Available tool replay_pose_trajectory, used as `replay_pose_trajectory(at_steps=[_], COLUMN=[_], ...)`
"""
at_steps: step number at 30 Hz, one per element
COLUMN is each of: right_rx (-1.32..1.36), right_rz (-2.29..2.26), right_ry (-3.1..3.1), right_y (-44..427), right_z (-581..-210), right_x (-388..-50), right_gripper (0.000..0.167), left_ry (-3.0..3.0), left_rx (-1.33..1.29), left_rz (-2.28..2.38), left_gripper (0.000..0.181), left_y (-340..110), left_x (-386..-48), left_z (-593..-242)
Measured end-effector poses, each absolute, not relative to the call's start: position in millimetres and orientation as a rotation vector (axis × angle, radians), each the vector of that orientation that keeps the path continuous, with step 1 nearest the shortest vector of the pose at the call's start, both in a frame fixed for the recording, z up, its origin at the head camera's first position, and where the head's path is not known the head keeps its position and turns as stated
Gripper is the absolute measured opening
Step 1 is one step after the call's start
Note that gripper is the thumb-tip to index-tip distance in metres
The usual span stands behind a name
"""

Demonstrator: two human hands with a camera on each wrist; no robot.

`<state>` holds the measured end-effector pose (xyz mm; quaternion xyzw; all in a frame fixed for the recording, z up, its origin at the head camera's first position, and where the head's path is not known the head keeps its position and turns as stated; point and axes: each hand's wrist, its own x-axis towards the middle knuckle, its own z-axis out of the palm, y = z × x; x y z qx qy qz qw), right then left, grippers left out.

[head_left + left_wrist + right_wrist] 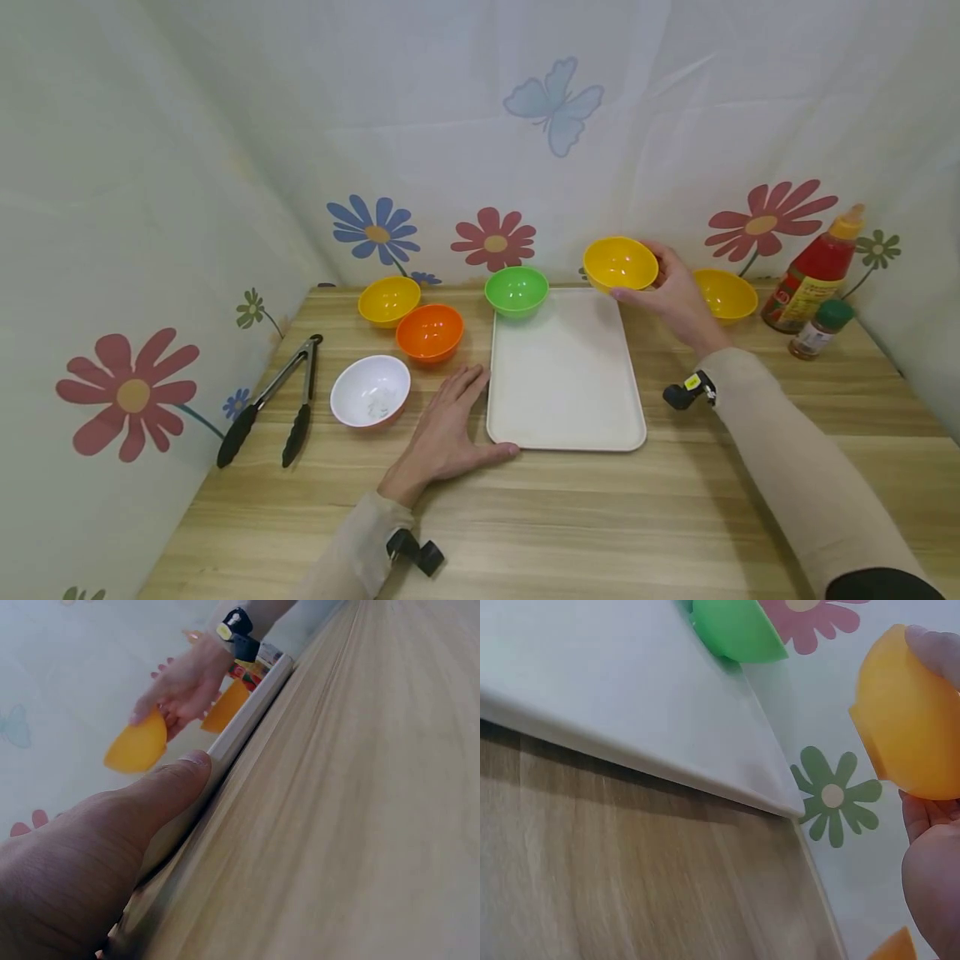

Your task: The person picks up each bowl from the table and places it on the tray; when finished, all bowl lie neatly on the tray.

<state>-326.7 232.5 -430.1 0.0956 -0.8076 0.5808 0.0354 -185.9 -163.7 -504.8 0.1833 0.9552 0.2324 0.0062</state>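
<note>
My right hand (678, 300) holds a yellow bowl (619, 265) by its side, raised above the far right corner of the white tray (566, 375). In the right wrist view, the thumb and fingers are on opposite sides of this yellow bowl (911, 720). My left hand (447, 429) lies at the tray's near left corner with its fingers stretched along the left edge. Its thumb touches the tray's rim in the left wrist view. A green bowl (517, 292) sits on the tray's far left corner.
Left of the tray stand a yellow bowl (389, 302), an orange bowl (430, 332) and a white-lined bowl (371, 391), with tongs (300, 392) beyond them. At the right are another yellow bowl (725, 296), a red sauce bottle (813, 279) and a green-capped jar (821, 329). A patterned curtain (420, 125) backs the table.
</note>
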Motion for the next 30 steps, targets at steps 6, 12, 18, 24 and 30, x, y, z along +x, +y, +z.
replay_pose_trajectory(at_steps=[6, 12, 18, 24, 30], right_rx=[0.309, 0.271, 0.242, 0.242, 0.268], right_rz=[1.868, 1.838, 1.76, 1.694, 1.676], right_ry=[-2.461, -2.53, -2.616, -2.688, -2.722], right_y=[226, 221, 216, 216, 217], right_z=[-440, -452, -460, -468, -474], right_x=[-337, -343, -348, -352, -354], right_gripper=[0.1, 0.108, 0.113, 0.119, 0.121], left_ry=[2.99, 2.99, 2.988, 2.99, 2.994], left_rx=[0.57, 0.575, 0.569, 0.586, 0.589], left_rz=[0.719, 0.722, 0.718, 0.729, 0.708], left_gripper=[0.13, 0.13, 0.13, 0.13, 0.13], left_y=[-164, -164, -164, -164, -164], left_x=[-186, -186, -186, -186, -185], left_z=[-504, -503, -503, -503, -503])
